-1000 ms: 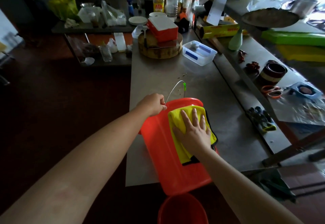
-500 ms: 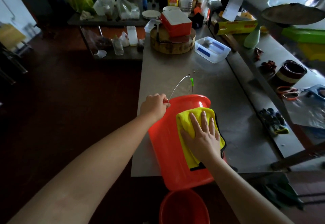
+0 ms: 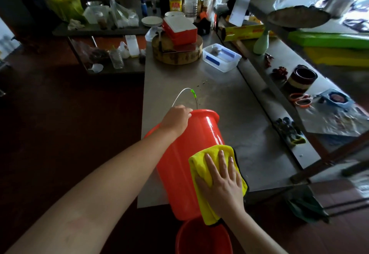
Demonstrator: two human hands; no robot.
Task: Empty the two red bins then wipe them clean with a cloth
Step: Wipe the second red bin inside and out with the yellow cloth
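Left grip (image 3: 177,121) is curled over the rim of the red bin (image 3: 187,154), with the fingers wrapped round the lip. Right grip (image 3: 221,182) lies flat, fingers straight and spread, pressing the yellow cloth (image 3: 200,167) against the bin's side wall near its base. From my end I see this bin tipped on its side at the near corner of the steel tabletop (image 3: 229,104), its mouth pointing away and its base overhanging the edge. Its wire handle (image 3: 182,94) arcs up beyond the rim. A second red bin (image 3: 201,237) sits below, cut off by the bottom of the view. Farther along the tabletop are a clear plastic tub (image 3: 221,60) and a round wooden chopping block (image 3: 177,58).
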